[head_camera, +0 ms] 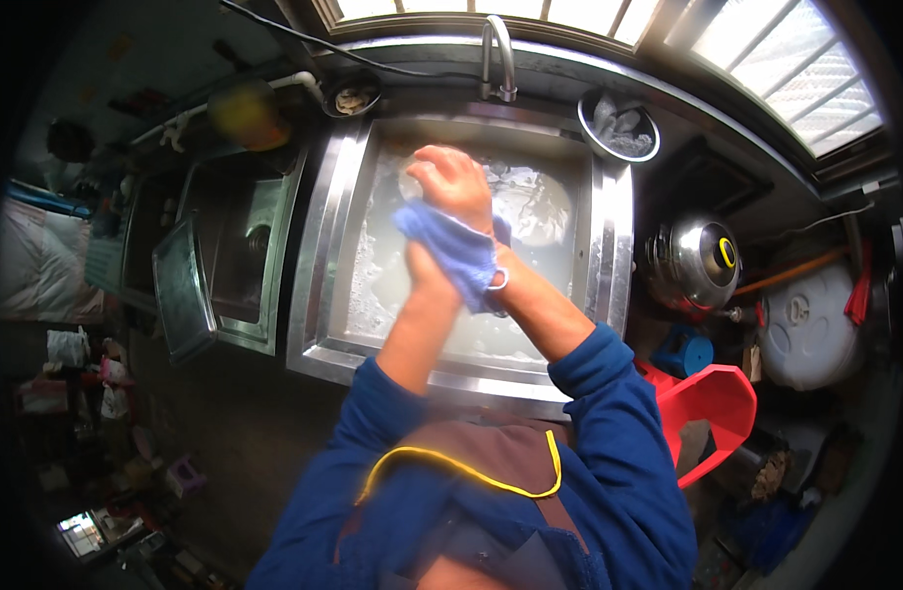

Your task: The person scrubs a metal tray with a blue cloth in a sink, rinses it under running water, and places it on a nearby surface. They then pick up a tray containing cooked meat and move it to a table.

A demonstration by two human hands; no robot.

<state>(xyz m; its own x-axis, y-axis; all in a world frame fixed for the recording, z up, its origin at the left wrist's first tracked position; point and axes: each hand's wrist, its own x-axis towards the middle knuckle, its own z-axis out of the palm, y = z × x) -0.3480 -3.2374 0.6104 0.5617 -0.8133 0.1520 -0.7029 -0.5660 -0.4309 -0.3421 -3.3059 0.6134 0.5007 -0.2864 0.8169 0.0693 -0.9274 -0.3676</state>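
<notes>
A blue cloth (458, 247) with a small white loop at one corner is wrapped over my right wrist. My left hand (424, 264) presses it there; its fingers are mostly covered by the cloth. Beyond the cloth, my right hand (453, 184) shows its back, fingers loosely bent and apart, with nothing seen in them. Both hands are above a stainless steel sink (324, 243) filled with cloudy, soapy water (392, 287). Under the foam on the right, a pale round shape (543, 210) shows; I cannot tell what it is.
Behind the sink rises a curved faucet (504, 59). A metal bowl (619, 127) sits at the back right corner, a dark bowl (352, 97) at the back left. To the left is another steel sink (270, 295) with a clear tray (184, 287). A lidded metal pot (693, 264) and red plastic item (728, 398) are right.
</notes>
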